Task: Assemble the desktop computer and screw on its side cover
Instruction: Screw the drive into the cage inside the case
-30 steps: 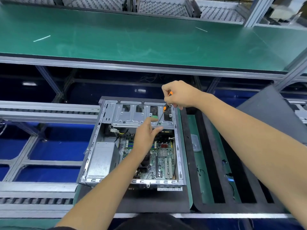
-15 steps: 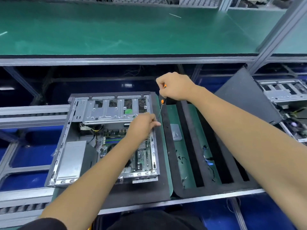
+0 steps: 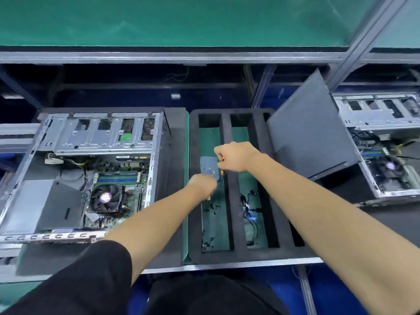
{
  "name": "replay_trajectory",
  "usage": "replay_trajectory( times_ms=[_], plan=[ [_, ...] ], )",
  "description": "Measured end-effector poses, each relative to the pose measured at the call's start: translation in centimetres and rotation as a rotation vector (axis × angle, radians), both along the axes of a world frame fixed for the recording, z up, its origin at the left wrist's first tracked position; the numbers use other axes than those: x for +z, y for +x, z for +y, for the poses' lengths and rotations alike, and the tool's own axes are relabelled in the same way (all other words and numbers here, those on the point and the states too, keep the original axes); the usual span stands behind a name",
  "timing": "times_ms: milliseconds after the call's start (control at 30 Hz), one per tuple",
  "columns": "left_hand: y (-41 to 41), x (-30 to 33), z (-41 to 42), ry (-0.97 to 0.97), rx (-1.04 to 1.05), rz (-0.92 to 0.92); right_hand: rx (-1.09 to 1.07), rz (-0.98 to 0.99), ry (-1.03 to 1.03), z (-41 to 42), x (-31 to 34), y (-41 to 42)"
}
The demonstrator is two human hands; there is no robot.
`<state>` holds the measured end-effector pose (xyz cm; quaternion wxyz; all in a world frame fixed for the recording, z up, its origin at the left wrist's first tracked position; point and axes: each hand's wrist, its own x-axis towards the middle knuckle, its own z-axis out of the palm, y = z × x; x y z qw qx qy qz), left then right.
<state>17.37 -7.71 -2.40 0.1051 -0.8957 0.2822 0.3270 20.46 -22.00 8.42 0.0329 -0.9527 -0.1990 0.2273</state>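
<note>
The open desktop case [image 3: 91,169] lies on its side at the left, its motherboard, fan and drive cage exposed. My right hand [image 3: 236,156] grips an orange-and-black screwdriver [image 3: 222,165] over the black foam parts tray [image 3: 236,253]. My left hand [image 3: 203,185] hovers fingers-down over the tray's left slot, right beside a small clear plastic bag [image 3: 208,165]; its fingertips are hidden. The dark side cover [image 3: 306,133] leans tilted against the tray's right side.
A second open case [image 3: 386,142] sits at the far right. Small black screws [image 3: 211,208] and blue-tipped cables [image 3: 250,210] lie in the tray slots. A green shelf [image 3: 181,21] runs across the back, with a metal post [image 3: 363,37] at the right.
Both hands left the drive cage of the case and moved right to the foam tray. The view panned right, bringing the second case into sight.
</note>
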Motion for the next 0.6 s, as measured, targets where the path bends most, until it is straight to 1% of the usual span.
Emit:
replay_trajectory(
  times_ms=[100, 167, 233, 333, 500, 600],
  plan=[
    [-0.6, -1.6, -0.9, 0.108, -0.121, -0.124, 0.022, 0.026, -0.012, -1.1, -2.5, -0.3],
    [-0.5, -2.6, -1.3, 0.144, -0.150, -0.167, 0.033, 0.039, -0.025, -1.5, -3.6, -0.3],
    [-0.5, -3.7, -1.9, 0.164, -0.142, -0.186, 0.048, 0.052, -0.036, -1.8, -4.5, -0.3],
    [-0.3, -5.0, -2.9, 0.135, -0.130, -0.207, 0.070, 0.051, -0.048, -2.3, -5.2, -0.1],
    [-0.6, -6.6, -3.9, 0.147, -0.134, -0.216, 0.081, 0.044, -0.038, -2.9, -5.7, 0.4],
    [-0.8, -7.2, -3.9, 0.157, -0.092, -0.199, 0.077, 0.029, -0.029, -3.2, -6.1, 0.6]
  ],
)
